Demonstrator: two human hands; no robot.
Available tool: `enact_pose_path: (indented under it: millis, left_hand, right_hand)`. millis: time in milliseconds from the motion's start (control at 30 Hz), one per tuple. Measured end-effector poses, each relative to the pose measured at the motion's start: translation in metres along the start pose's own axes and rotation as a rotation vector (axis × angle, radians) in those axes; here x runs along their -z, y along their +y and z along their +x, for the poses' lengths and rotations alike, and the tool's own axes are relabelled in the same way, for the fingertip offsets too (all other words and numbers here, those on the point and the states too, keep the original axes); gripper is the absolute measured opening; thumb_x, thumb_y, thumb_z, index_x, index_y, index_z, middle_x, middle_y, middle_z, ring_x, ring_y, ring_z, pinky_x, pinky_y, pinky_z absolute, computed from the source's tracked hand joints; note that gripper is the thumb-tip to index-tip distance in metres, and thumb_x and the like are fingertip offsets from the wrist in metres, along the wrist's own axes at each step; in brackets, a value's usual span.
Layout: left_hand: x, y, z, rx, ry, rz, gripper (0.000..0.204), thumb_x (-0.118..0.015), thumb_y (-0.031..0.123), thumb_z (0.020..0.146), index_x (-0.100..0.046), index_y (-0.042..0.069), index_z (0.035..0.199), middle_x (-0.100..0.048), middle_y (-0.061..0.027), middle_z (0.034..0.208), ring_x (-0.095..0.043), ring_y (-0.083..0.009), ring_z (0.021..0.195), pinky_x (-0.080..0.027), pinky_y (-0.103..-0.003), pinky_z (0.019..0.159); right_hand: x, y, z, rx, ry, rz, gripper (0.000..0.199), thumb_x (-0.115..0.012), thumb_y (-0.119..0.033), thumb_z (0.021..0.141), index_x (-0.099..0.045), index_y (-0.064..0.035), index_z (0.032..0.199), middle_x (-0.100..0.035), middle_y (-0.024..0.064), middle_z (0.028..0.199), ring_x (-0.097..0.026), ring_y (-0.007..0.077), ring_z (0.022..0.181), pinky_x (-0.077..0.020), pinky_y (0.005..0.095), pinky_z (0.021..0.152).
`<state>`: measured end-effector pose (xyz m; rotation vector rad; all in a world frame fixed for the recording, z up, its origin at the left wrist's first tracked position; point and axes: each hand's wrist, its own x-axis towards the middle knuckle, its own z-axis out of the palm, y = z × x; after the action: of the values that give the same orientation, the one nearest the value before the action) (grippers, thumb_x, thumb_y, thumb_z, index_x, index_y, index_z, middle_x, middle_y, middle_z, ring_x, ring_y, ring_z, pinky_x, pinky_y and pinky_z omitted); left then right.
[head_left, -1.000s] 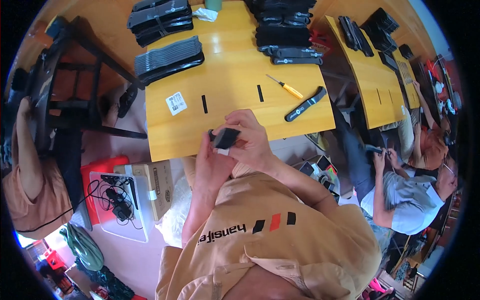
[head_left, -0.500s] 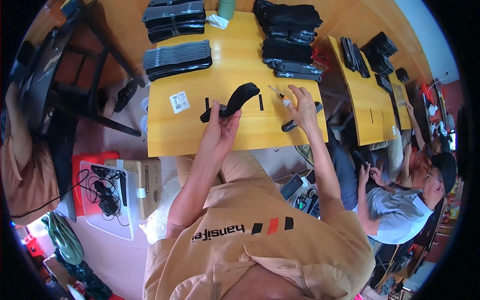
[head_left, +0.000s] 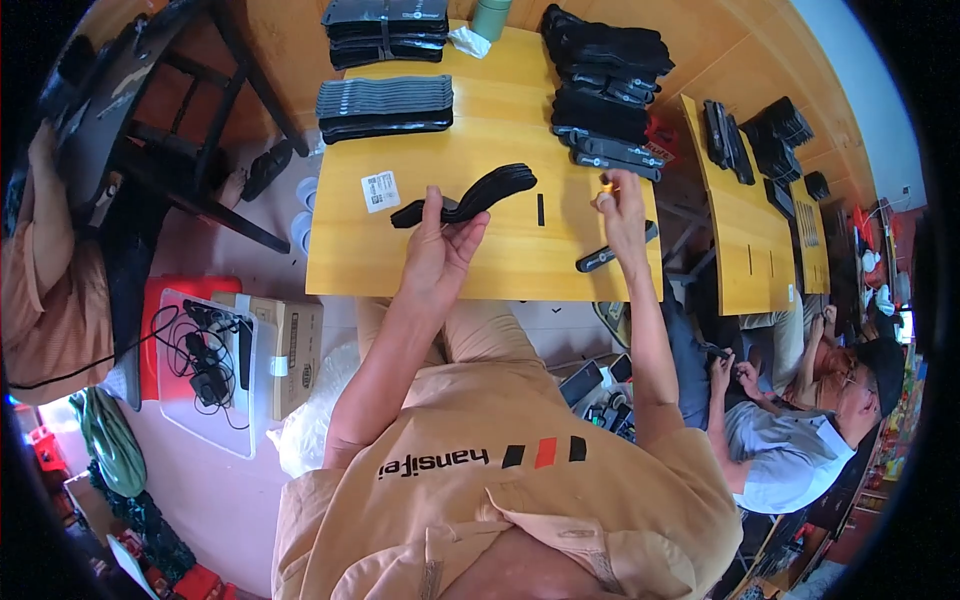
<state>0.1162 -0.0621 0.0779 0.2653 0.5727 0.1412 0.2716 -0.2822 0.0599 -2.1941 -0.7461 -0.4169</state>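
Note:
My left hand [head_left: 440, 240] grips a curved bundle of thin black layers [head_left: 490, 195] between thumb and fingers, above the yellow table [head_left: 480, 275]. Its right end arches up and its left end pokes out beyond my thumb. Over the table's right side, the fingers of my right hand [head_left: 624, 215] are closed around a small tool with an orange and white handle [head_left: 606, 190]; most of it is hidden. Just below that hand lies a flat black strip-shaped piece [head_left: 600, 260]. A white printed label [head_left: 380, 191] is left of the bundle, and a dark bar mark [head_left: 541, 210] is right of it.
Stacks of grey and black flat pieces [head_left: 385, 105] stand at the table's far left. Black bundles [head_left: 600, 120] are piled at far right, and a green bottle [head_left: 490, 18] stands behind. A clear bin of cables [head_left: 205, 380] sits left; a person [head_left: 790, 440] sits right.
My right hand has closed more around the tool, whose thin metal shaft showed before. The bundle in my left hand lies flatter. The whole view has shifted slightly.

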Motion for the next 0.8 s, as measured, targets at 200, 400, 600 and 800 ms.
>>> enact_pose_path:
  millis: [200,400,600,800]
  left_hand:
    - [0.002,0.002,-0.002,-0.116,0.002,0.226,0.038,-0.056,0.041,0.083,-0.053,0.003,0.084,-0.063,-0.0124,0.075,-0.064,-0.0181,0.065,-0.055,-0.023,0.056]
    - [0.002,0.003,-0.003,-0.123,0.014,0.368,0.037,-0.055,0.04,0.084,-0.053,0.003,0.085,-0.063,-0.0117,0.072,-0.064,-0.0164,0.063,-0.054,-0.023,0.054]
    - [0.0,0.003,-0.012,-0.169,-0.177,0.265,0.024,-0.056,0.02,0.086,-0.053,0.004,0.104,-0.061,-0.0055,0.089,-0.062,-0.0121,0.074,-0.054,-0.023,0.064]
    - [-0.001,0.002,-0.014,-0.256,-0.263,0.309,0.024,-0.056,0.004,0.083,-0.052,0.003,0.107,-0.059,-0.0085,0.097,-0.06,-0.0135,0.085,-0.054,-0.026,0.072]
  right_hand:
    - [0.021,-0.117,0.001,-0.417,-0.286,0.727,0.027,-0.053,-0.01,0.074,-0.053,-0.0064,0.101,-0.045,-0.0027,0.071,-0.038,0.0021,0.051,-0.0254,0.015,0.042]
    - [0.001,-0.138,-0.003,0.026,-0.29,0.513,0.037,-0.066,0.0,0.069,-0.06,-0.0025,0.105,-0.058,0.0054,0.082,-0.055,0.0125,0.073,-0.0441,0.0235,0.063]
    - [-0.012,-0.144,-0.026,0.071,-0.127,0.475,0.033,-0.068,0.003,0.066,-0.064,-0.0034,0.098,-0.055,0.0083,0.087,-0.055,0.0155,0.072,-0.0435,0.0243,0.062]
    - [-0.01,-0.139,-0.029,-0.172,-0.222,0.567,0.037,-0.069,0.002,0.065,-0.062,-0.0037,0.101,-0.055,0.0038,0.083,-0.05,0.0095,0.071,-0.039,0.0207,0.059]
